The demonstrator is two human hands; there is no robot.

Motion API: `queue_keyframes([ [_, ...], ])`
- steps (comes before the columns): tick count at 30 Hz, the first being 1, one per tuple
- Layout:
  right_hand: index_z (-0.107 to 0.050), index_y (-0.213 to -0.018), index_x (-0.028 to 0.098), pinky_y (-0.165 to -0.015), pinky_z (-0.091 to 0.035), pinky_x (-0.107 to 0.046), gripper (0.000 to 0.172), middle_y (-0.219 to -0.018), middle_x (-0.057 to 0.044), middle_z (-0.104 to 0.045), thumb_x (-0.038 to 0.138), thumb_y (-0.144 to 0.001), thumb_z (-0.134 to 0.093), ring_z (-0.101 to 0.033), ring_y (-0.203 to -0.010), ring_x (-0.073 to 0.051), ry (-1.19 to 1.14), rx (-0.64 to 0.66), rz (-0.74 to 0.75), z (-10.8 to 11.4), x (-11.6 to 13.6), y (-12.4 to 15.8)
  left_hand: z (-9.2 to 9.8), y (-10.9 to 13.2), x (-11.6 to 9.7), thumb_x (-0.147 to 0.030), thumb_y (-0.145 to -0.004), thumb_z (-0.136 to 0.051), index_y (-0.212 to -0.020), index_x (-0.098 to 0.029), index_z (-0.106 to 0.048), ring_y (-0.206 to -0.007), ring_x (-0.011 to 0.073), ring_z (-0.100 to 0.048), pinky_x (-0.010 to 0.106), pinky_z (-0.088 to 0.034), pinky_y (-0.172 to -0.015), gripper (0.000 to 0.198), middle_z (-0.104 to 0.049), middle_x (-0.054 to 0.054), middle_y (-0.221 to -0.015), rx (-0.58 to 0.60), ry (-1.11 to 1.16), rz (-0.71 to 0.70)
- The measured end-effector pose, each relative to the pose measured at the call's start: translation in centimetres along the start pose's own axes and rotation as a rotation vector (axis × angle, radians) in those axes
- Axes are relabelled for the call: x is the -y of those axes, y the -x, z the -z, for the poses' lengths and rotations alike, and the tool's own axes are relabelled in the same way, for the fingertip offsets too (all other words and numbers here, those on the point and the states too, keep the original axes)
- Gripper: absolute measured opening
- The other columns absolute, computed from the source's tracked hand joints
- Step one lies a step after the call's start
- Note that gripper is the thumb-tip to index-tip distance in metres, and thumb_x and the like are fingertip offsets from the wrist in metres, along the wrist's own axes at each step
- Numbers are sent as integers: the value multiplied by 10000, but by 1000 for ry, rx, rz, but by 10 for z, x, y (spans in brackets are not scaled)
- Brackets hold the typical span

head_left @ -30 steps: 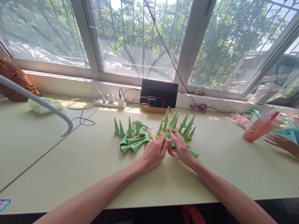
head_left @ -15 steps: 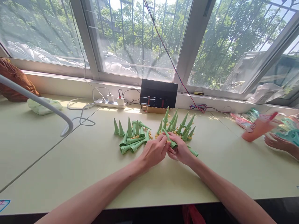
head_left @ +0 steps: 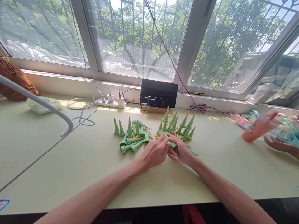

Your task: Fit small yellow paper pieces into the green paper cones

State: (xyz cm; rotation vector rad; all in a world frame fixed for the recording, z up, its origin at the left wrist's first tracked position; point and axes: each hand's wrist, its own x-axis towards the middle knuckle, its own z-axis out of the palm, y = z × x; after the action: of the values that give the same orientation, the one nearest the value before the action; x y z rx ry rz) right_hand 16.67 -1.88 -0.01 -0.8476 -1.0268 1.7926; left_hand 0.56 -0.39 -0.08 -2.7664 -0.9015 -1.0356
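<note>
My right hand (head_left: 181, 152) grips a green cone spike (head_left: 170, 141), held tilted with its wide end toward me. My left hand (head_left: 154, 152) meets it from the left, its fingertips pinched at the cone; whatever small piece they hold is hidden. Both hands hover just in front of a group of upright green cones (head_left: 178, 123) with small yellow pieces (head_left: 173, 133) scattered among them. To the left sits another pile of green cones (head_left: 130, 137), some standing and some lying flat. One cone (head_left: 192, 151) lies on the table beside my right wrist.
A black tablet (head_left: 158, 92) leans on the window sill behind the cones, with a power strip (head_left: 111, 102) and cables to its left. A white curved tube (head_left: 44, 105) crosses the left side. Another person's hand (head_left: 279, 144) and an orange cup (head_left: 258, 129) are at far right.
My hands lifted the green cone slightly off the pile and tilted it. The other person's hand at right shifted a little beside the orange cup.
</note>
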Motion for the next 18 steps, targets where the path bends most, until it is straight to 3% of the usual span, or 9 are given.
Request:
queue_keyframes([
  [18,-432,-1132,243,-286,-234,-167,327,-410,111,-423,441,-892,-529,-345,-289,-109,44,16,-9,4,-4,-1,-5,2,4,-159,-978,-333,-805,-187,-469,-608,131,-528,263,-384,-541,222,-570,31,-829,21,38,-37],
])
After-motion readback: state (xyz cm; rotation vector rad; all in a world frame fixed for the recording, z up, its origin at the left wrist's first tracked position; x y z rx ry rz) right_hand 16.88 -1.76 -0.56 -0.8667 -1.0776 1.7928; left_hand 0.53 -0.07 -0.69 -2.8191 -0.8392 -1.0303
